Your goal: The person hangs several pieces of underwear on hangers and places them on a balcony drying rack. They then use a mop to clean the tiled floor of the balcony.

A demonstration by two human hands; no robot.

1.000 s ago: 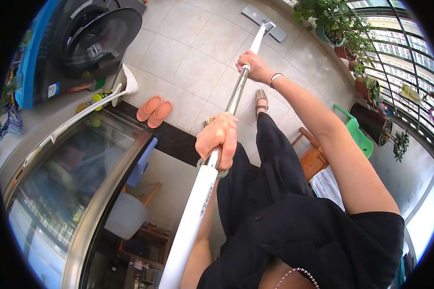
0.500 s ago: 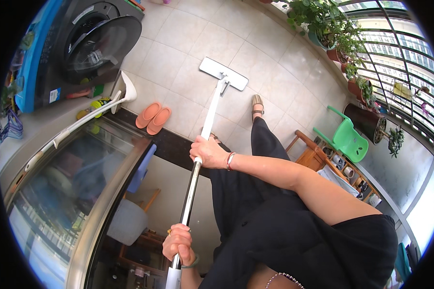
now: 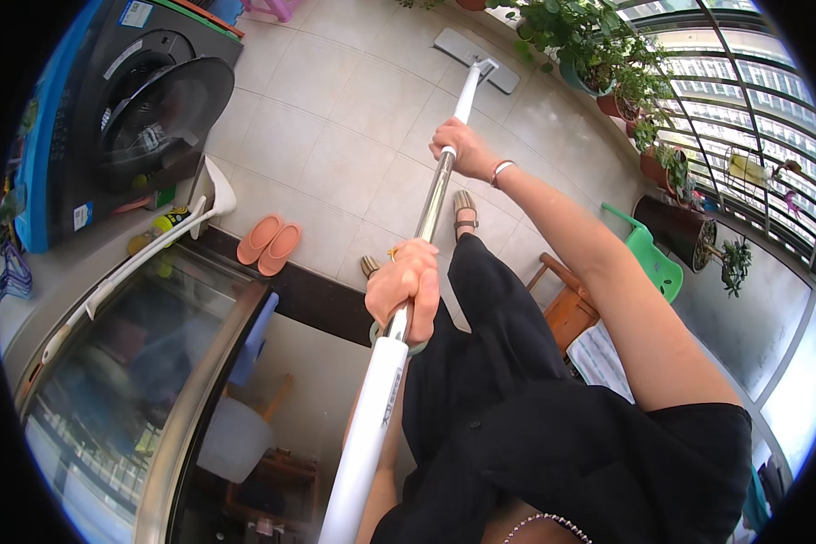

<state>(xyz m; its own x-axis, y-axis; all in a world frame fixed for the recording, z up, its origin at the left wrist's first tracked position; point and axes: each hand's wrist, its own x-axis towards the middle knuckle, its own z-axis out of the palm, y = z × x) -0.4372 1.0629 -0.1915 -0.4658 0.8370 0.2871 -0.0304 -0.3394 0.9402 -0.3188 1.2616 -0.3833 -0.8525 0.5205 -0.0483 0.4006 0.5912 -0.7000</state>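
Observation:
A long-handled flat mop (image 3: 369, 435) reaches from the bottom of the view up across the tiled floor. Its grey and white rectangular mop head (image 3: 456, 43) lies on the tiles near the potted plants. My right hand (image 3: 463, 148), with bracelets at the wrist, is wrapped round the white upper part of the pole. Lower down, my left hand (image 3: 403, 288) grips the metal section just above the thick white sleeve. Both arms are stretched forward, the right one farther out. My feet in striped shoes (image 3: 464, 207) stand apart behind the mop head.
Orange slippers (image 3: 279, 249) rest by the dark door sill. A front-loading washing machine (image 3: 118, 127) with its round door open stands at left. Potted plants (image 3: 607, 77) line the barred window. To the right are a green chair (image 3: 651, 263) and a wooden rack (image 3: 571, 308).
The mop head has slid forward and to the right, toward the plants. Both hands have moved up and forward with the pole, and still grip it.

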